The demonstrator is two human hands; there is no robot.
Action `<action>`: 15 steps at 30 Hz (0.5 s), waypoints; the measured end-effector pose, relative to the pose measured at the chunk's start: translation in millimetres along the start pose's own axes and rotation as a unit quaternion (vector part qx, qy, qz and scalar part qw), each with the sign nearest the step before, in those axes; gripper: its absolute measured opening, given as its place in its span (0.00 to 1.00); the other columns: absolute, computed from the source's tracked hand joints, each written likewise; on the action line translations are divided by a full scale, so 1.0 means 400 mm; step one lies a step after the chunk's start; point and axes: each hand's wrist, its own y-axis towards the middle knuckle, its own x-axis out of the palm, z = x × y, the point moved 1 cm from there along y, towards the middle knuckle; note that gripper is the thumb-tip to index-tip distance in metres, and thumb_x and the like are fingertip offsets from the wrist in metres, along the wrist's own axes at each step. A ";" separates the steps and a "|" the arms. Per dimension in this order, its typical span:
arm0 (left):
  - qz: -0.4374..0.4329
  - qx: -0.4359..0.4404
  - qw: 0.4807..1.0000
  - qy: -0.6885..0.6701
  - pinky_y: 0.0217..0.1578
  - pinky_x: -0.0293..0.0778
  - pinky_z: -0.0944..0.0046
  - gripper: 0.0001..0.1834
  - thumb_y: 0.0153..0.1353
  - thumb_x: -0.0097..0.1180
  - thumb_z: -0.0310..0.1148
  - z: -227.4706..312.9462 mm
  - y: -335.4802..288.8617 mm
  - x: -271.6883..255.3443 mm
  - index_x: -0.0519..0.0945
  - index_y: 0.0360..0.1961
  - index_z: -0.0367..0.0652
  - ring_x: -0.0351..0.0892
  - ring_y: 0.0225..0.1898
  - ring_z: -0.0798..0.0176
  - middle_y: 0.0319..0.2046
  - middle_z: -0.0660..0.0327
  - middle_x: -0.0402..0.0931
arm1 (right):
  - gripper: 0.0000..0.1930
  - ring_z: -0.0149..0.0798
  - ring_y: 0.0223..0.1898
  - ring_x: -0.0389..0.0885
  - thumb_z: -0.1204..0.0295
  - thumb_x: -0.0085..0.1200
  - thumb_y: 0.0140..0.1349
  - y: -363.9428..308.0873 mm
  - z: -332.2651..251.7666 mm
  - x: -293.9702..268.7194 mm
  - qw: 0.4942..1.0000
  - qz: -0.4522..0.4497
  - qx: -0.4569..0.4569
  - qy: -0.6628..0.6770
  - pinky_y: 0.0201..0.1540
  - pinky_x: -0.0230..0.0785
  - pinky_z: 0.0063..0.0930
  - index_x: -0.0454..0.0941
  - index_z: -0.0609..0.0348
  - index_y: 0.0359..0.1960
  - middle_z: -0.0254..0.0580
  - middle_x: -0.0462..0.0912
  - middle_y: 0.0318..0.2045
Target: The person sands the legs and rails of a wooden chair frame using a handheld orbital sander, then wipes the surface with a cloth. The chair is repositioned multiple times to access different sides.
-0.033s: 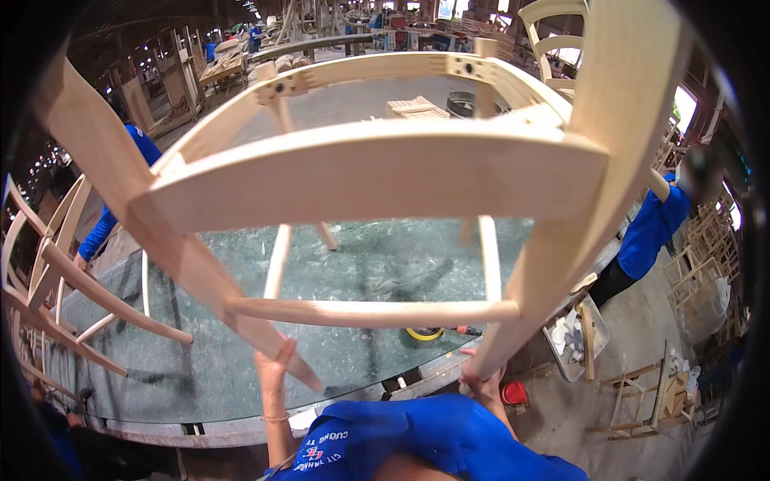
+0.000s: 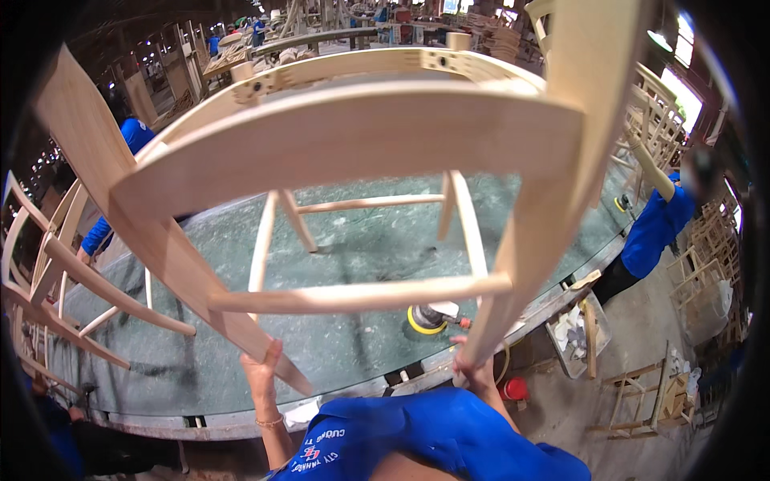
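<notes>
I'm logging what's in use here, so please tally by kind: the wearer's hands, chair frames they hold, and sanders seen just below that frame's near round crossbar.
Hands: 2, the left hand and right hand
Held chair frame: 1
Sander with yellow edge: 1
Total: 4

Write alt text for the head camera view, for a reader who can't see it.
A person's left hand and right hand each grip a near leg of a pale, unfinished wooden chair frame at a green worktable. A yellow-rimmed round tool lies near the right hand; a co-worker in blue is at right.
</notes>
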 end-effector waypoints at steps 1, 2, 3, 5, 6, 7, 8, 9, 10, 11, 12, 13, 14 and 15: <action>0.028 0.016 0.999 0.015 0.31 0.68 0.69 0.15 0.53 0.70 0.39 0.028 -0.013 -0.027 0.78 0.31 0.41 0.72 0.29 0.71 0.27 0.67 0.75 | 0.26 0.29 0.21 0.75 0.67 0.64 0.53 0.037 -0.007 0.021 0.995 -0.016 0.083 0.053 0.24 0.69 0.24 0.72 0.71 0.50 0.38 0.76 0.21; 0.056 0.032 0.997 0.032 0.31 0.68 0.69 0.14 0.53 0.69 0.38 0.052 -0.026 -0.049 0.78 0.30 0.40 0.72 0.29 0.71 0.26 0.66 0.75 | 0.27 0.29 0.20 0.75 0.64 0.63 0.54 0.075 -0.020 0.044 0.992 -0.046 0.099 0.059 0.23 0.68 0.25 0.72 0.70 0.51 0.38 0.75 0.19; 0.055 0.040 0.997 0.042 0.31 0.68 0.69 0.14 0.54 0.69 0.37 0.071 -0.020 -0.054 0.77 0.31 0.40 0.72 0.29 0.70 0.26 0.65 0.75 | 0.27 0.28 0.20 0.74 0.62 0.62 0.55 0.136 -0.043 0.056 0.990 -0.086 0.094 0.058 0.22 0.67 0.25 0.73 0.69 0.52 0.38 0.75 0.18; 0.047 0.048 0.996 0.065 0.31 0.68 0.68 0.14 0.55 0.67 0.36 0.099 -0.026 -0.056 0.76 0.32 0.39 0.73 0.28 0.69 0.25 0.64 0.75 | 0.26 0.28 0.19 0.74 0.60 0.59 0.56 0.207 -0.101 0.043 0.992 -0.091 0.070 0.051 0.22 0.66 0.23 0.75 0.65 0.52 0.34 0.74 0.16; 0.034 0.057 0.998 0.011 0.32 0.69 0.67 0.15 0.56 0.64 0.38 0.105 -0.019 -0.039 0.75 0.34 0.37 0.73 0.29 0.67 0.26 0.60 0.75 | 0.25 0.27 0.19 0.73 0.60 0.60 0.56 0.246 -0.123 0.041 0.989 -0.101 0.100 0.039 0.22 0.65 0.22 0.76 0.64 0.51 0.33 0.74 0.17; 0.037 0.066 0.997 -0.013 0.32 0.69 0.67 0.16 0.56 0.64 0.39 0.116 -0.012 -0.028 0.74 0.35 0.37 0.73 0.30 0.67 0.27 0.59 0.75 | 0.24 0.26 0.19 0.73 0.60 0.60 0.56 0.266 -0.144 0.039 0.989 -0.094 0.108 0.036 0.22 0.65 0.21 0.77 0.63 0.50 0.31 0.74 0.18; 0.023 0.079 0.995 -0.049 0.33 0.69 0.66 0.18 0.56 0.64 0.40 0.129 0.004 -0.015 0.74 0.36 0.37 0.73 0.30 0.67 0.27 0.59 0.74 | 0.23 0.26 0.19 0.72 0.60 0.61 0.56 0.277 -0.162 0.039 0.985 -0.087 0.133 0.066 0.23 0.65 0.20 0.78 0.62 0.49 0.30 0.74 0.19; 0.007 0.092 0.991 -0.095 0.33 0.69 0.66 0.19 0.56 0.63 0.41 0.140 0.023 0.002 0.73 0.37 0.37 0.73 0.31 0.66 0.28 0.59 0.74 | 0.22 0.25 0.19 0.72 0.60 0.61 0.56 0.288 -0.181 0.043 0.984 -0.096 0.108 0.103 0.23 0.65 0.20 0.78 0.62 0.49 0.29 0.74 0.20; -0.021 0.072 0.993 -0.092 0.34 0.69 0.66 0.20 0.55 0.63 0.42 0.155 0.043 0.011 0.73 0.37 0.37 0.73 0.32 0.66 0.29 0.59 0.74 | 0.22 0.25 0.19 0.71 0.62 0.62 0.57 0.295 -0.196 0.042 0.980 -0.087 0.136 0.113 0.23 0.65 0.20 0.78 0.62 0.49 0.29 0.73 0.20; -0.013 0.048 0.995 -0.090 0.35 0.69 0.66 0.21 0.55 0.63 0.44 0.173 0.063 0.012 0.73 0.38 0.37 0.72 0.32 0.66 0.29 0.59 0.73 | 0.21 0.24 0.19 0.71 0.63 0.62 0.57 0.300 -0.211 0.048 0.977 -0.107 0.138 0.124 0.23 0.65 0.20 0.78 0.62 0.49 0.29 0.73 0.21; -0.028 0.047 0.997 -0.063 0.35 0.69 0.66 0.23 0.54 0.64 0.46 0.186 0.083 0.025 0.72 0.40 0.37 0.72 0.32 0.66 0.30 0.60 0.73 | 0.20 0.24 0.19 0.71 0.63 0.62 0.57 0.311 -0.225 0.052 0.977 -0.088 0.148 0.123 0.23 0.65 0.20 0.77 0.61 0.48 0.29 0.73 0.20; -0.009 0.043 0.998 -0.039 0.35 0.69 0.66 0.26 0.53 0.64 0.47 0.197 0.097 0.026 0.72 0.42 0.37 0.71 0.32 0.66 0.30 0.61 0.73 | 0.20 0.24 0.19 0.71 0.64 0.62 0.57 0.313 -0.237 0.062 0.978 -0.084 0.154 0.113 0.22 0.65 0.19 0.77 0.61 0.48 0.29 0.72 0.20; -0.005 0.042 0.999 -0.025 0.35 0.69 0.66 0.27 0.54 0.62 0.49 0.207 0.109 0.033 0.71 0.44 0.37 0.71 0.32 0.66 0.30 0.61 0.72 | 0.21 0.24 0.19 0.71 0.63 0.62 0.57 0.322 -0.252 0.062 0.978 -0.079 0.158 0.112 0.22 0.65 0.19 0.77 0.61 0.48 0.30 0.72 0.20; 0.003 0.041 0.999 -0.009 0.35 0.69 0.67 0.28 0.56 0.61 0.50 0.216 0.121 0.037 0.71 0.46 0.37 0.70 0.32 0.66 0.30 0.61 0.72 | 0.21 0.24 0.18 0.70 0.62 0.62 0.57 0.332 -0.267 0.061 0.978 -0.079 0.162 0.107 0.22 0.65 0.19 0.76 0.61 0.48 0.30 0.72 0.20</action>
